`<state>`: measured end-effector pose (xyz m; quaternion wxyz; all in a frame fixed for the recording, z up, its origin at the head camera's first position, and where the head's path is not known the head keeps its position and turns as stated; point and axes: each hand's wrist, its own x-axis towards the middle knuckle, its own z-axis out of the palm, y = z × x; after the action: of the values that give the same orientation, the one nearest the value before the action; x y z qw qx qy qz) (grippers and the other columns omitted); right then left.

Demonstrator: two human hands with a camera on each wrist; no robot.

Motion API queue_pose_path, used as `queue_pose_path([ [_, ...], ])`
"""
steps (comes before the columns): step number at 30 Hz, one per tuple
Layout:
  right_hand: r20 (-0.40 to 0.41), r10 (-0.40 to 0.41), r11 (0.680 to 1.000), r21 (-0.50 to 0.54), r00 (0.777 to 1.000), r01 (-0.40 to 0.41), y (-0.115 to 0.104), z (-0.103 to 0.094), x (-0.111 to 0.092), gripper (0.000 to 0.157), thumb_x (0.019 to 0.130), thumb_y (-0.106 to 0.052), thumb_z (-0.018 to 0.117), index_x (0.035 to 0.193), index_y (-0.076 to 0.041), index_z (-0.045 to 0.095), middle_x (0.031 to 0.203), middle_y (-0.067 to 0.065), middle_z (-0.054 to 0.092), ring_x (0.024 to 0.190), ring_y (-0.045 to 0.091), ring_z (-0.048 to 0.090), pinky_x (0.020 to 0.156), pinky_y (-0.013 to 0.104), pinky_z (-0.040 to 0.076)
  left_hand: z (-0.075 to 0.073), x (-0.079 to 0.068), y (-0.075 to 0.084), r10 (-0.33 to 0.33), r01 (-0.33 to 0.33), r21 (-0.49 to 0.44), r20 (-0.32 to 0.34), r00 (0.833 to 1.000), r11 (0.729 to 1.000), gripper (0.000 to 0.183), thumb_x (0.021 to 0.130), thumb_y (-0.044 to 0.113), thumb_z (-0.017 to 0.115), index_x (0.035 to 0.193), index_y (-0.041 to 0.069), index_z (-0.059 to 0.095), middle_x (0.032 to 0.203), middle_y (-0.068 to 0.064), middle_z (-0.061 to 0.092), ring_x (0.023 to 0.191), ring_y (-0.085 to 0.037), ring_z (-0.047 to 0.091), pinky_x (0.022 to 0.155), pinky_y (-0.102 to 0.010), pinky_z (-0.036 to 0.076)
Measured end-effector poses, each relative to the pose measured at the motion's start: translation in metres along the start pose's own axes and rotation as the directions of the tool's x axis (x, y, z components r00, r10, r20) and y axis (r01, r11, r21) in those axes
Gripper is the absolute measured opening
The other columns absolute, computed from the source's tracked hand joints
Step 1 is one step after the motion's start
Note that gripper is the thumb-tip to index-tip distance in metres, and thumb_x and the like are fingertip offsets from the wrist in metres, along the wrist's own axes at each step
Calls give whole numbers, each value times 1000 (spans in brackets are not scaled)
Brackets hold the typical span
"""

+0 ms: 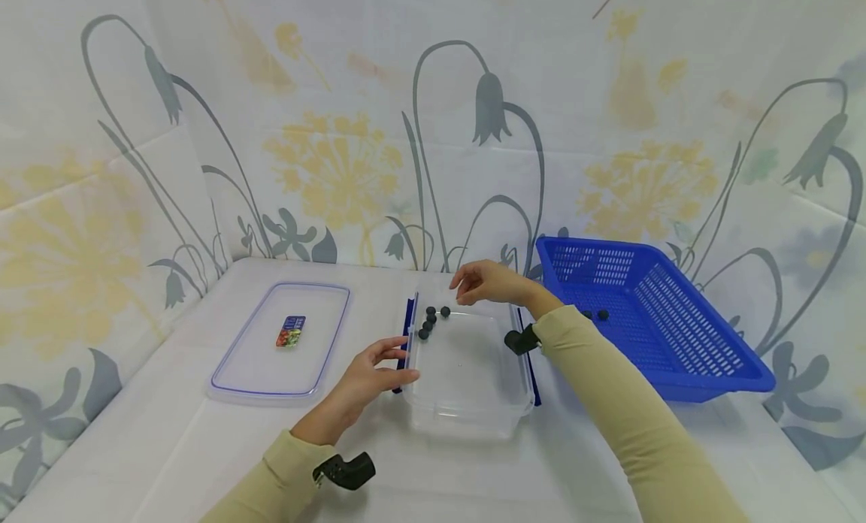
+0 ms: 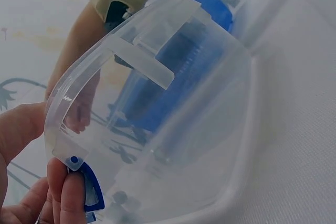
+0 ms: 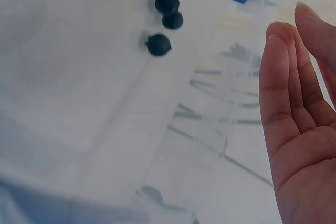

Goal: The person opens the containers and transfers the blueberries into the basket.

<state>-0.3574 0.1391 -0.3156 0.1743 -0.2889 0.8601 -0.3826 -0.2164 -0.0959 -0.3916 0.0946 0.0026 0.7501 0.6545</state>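
A clear plastic container (image 1: 467,365) with blue side latches stands on the table in the head view. Several small dark balls (image 1: 431,319) lie inside it, in its far left corner. My left hand (image 1: 368,376) grips the container's left wall, thumb at the rim and fingers outside by the blue latch (image 2: 93,187). Over the container's far edge hovers my right hand (image 1: 490,282), apart from the balls. The right wrist view shows its fingers loosely bent with nothing between them; one ball (image 3: 158,44) sits a little apart from the others in a line.
To the right stands a blue slotted basket (image 1: 676,312) with dark balls (image 1: 603,315) inside. A clear lid (image 1: 250,358) with a blue seal and a colourful label (image 1: 291,331) lies at the left. Behind the table hangs a flower-patterned cloth (image 1: 365,72).
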Motion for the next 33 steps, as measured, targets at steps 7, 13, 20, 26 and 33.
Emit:
queue_pose_path([
  [7,36,28,1000,12,999,-28,-3,28,21,22,85,-1,64,107,0,61,86,8,63,83,25,60,80,33,48,-1,0,1,7,-7,-12,8,1000,1000,61,76,16,77,132,12,51,119,-8,53,85,-20,57,75,-33,44],
  [13,59,32,998,-56,998,-29,5,51,38,26,81,2,65,106,5,62,82,6,64,75,15,58,74,29,48,-3,0,1,21,-21,-24,14,1000,1000,60,77,14,76,131,10,51,117,-10,53,83,-20,57,73,-33,45],
  [20,76,41,983,-180,996,-27,11,67,43,23,76,4,67,98,1,67,74,1,61,66,12,52,62,23,43,-3,1,0,24,-24,-12,14,1000,1000,60,77,14,76,131,10,51,118,-9,54,84,-20,57,75,-34,45],
  [26,87,101,957,-280,991,-73,10,74,43,23,75,4,70,98,-1,68,77,2,62,69,12,53,65,23,46,-3,1,1,24,-24,-10,9,1000,1000,61,76,15,78,130,10,52,118,-9,54,84,-20,57,74,-33,45],
  [33,153,107,960,-275,982,-62,12,74,44,20,74,0,73,93,-3,68,81,1,63,72,12,55,68,24,47,-1,0,1,16,-16,-15,12,1000,1000,61,76,15,78,130,10,52,118,-10,54,83,-20,57,74,-33,45],
])
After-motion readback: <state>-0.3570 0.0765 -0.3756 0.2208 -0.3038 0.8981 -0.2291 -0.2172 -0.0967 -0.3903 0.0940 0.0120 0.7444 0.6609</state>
